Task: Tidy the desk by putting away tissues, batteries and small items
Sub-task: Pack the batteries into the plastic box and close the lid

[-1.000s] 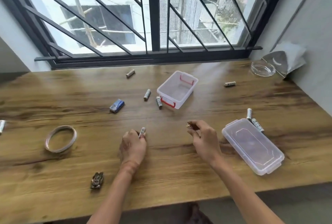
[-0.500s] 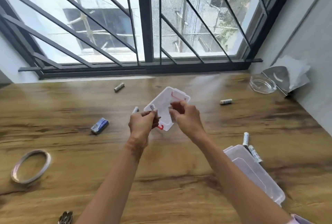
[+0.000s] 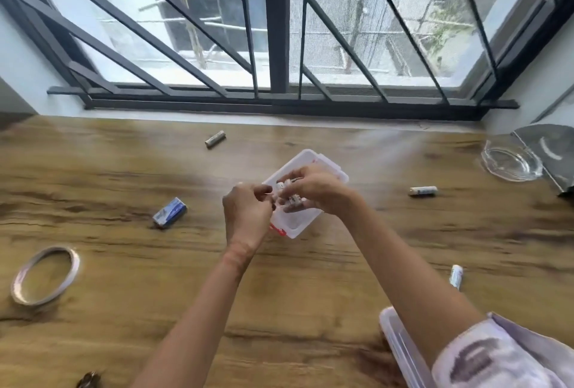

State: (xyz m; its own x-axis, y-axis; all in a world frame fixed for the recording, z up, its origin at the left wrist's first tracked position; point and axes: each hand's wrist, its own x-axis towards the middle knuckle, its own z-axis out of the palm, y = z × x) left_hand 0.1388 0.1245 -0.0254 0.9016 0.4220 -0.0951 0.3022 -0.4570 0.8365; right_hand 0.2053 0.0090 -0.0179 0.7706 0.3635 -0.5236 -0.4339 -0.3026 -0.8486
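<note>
A small clear box [image 3: 326, 167] with red handles sits mid-desk. Both hands hover over it, fingertips nearly meeting. My right hand [image 3: 316, 190] curls its fingers round white batteries [image 3: 293, 199] just above the box's inside. My left hand [image 3: 247, 216] pinches the end of a battery at the box's near-left rim. Loose batteries lie at the back [image 3: 215, 139], to the right [image 3: 423, 191] and beside my right forearm [image 3: 456, 275]. A blue block battery [image 3: 170, 216] lies left of the box.
A tape roll [image 3: 45, 275] lies at the left, a dark clip [image 3: 88, 380] at the bottom edge. A glass ashtray [image 3: 511, 162] and a metal tissue holder [image 3: 546, 151] stand at the back right. A second clear container [image 3: 400, 344] sits bottom right, under my sleeve.
Both hands rose from the near desk with batteries and moved forward over the small clear box. The view came closer to the box.
</note>
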